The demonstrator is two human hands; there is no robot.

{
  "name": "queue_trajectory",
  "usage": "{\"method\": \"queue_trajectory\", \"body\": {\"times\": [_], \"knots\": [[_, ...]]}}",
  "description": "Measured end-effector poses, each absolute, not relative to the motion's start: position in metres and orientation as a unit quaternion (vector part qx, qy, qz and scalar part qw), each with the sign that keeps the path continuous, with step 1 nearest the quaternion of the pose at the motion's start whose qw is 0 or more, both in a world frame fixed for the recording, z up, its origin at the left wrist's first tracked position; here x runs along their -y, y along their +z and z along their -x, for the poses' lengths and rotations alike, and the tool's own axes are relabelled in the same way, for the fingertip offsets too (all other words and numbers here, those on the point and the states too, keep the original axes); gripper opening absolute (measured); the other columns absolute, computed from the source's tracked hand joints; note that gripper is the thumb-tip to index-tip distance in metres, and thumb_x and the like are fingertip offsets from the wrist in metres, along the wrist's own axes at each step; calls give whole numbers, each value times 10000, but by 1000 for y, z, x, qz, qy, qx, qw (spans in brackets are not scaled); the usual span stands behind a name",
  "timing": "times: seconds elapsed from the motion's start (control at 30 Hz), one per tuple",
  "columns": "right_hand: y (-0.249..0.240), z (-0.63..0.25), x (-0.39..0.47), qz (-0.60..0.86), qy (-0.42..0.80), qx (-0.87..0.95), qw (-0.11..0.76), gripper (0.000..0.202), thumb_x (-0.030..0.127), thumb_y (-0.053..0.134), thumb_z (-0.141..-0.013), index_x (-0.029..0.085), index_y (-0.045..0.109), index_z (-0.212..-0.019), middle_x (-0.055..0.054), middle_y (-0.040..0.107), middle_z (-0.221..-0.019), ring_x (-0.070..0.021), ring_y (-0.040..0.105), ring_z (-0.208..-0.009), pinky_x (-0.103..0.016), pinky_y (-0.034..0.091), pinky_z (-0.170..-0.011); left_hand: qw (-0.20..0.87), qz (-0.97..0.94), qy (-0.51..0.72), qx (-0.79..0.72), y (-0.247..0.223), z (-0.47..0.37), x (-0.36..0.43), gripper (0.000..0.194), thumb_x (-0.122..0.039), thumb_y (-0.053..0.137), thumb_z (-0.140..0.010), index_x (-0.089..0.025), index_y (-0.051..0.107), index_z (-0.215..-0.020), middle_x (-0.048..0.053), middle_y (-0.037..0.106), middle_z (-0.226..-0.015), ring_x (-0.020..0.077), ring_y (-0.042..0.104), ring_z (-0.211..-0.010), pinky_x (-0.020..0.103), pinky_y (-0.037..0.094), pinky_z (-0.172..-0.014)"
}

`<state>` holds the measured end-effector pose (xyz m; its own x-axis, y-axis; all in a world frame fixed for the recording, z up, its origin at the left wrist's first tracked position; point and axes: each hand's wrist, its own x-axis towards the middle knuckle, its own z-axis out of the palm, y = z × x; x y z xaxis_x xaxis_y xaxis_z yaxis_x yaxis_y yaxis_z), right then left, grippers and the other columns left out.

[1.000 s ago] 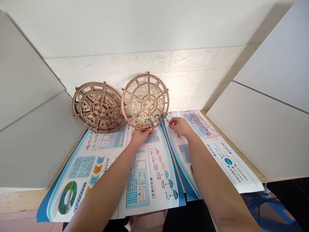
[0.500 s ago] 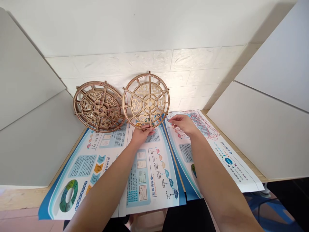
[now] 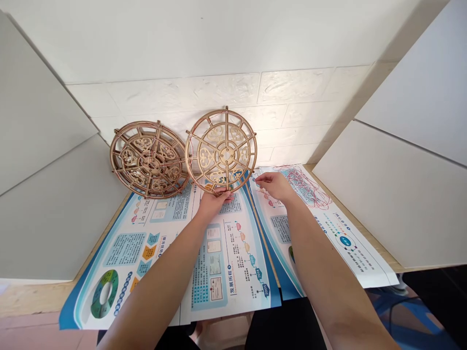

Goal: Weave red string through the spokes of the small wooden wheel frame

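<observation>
White brick-patterned wall [image 3: 284, 114] across the back; pale wooden tabletop [image 3: 36, 299] below, covered by two blue-and-white printed paper sheets [image 3: 239, 311].

Golden-brown openwork wooden disc, round, scrolled inside, small tabs on its rim [image 3: 222, 156]: centre of frame, upright, facing the camera. Left hand [image 3: 211, 206] grips its bottom edge, thumb in front, so nearly the whole disc stands above the grip. Thin reddish strands run along the upper-left rim; the right part of the rim looks barer. Judged partly strung, with more left; exact extent too fine to tell.

Right hand [image 3: 275, 185], just right of the disc and apart from it: thumb and forefinger pinched together. Whether a strand is between them, cannot tell.

Just left of the held disc: similar brown discs, apparently layered, leaning, with reddish strands across them [image 3: 150, 165]. Loose tangle of thin red strands [image 3: 306, 187] lies on paper, right of centre.
</observation>
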<state>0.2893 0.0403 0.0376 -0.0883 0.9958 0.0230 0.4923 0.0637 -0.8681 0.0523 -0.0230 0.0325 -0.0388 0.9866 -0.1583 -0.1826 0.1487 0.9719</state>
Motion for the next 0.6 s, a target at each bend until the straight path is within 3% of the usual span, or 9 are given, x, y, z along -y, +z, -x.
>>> {"method": "queue_trajectory", "body": {"times": [0.1,0.33,0.5,0.6], "knots": [[38,-290,-40,573,351,653,349,212,213,665,-830,173,757,-1017,-71,727,-898,-181,653,-769,-276,516,-689,569,-398,516,-502,31,-53,22,83,-69,656,-880,-113,709,-926,91,760,-838,213,748,-780,430,617,-892],[46,-286,-30,591,386,660,257,297,227,551,-875,202,722,-1117,-48,642,-759,-142,519,-423,-275,398,-386,569,-397,510,-508,29,-52,20,93,-62,648,-880,-116,713,-918,85,758,-830,204,746,-761,420,620,-882],[52,-282,-25,588,380,674,235,230,177,597,-801,175,707,-1002,-80,632,-962,-100,499,-444,-251,384,-348,569,-399,510,-507,30,-53,21,86,-68,654,-879,-114,713,-922,91,759,-841,207,747,-763,415,627,-872],[54,-279,-22,588,359,697,198,276,171,624,-777,185,700,-1042,-86,616,-1055,-81,479,-436,-246,360,-331,569,-398,509,-510,32,-53,22,82,-69,653,-880,-115,711,-917,90,757,-836,207,747,-766,418,625,-882]]}}
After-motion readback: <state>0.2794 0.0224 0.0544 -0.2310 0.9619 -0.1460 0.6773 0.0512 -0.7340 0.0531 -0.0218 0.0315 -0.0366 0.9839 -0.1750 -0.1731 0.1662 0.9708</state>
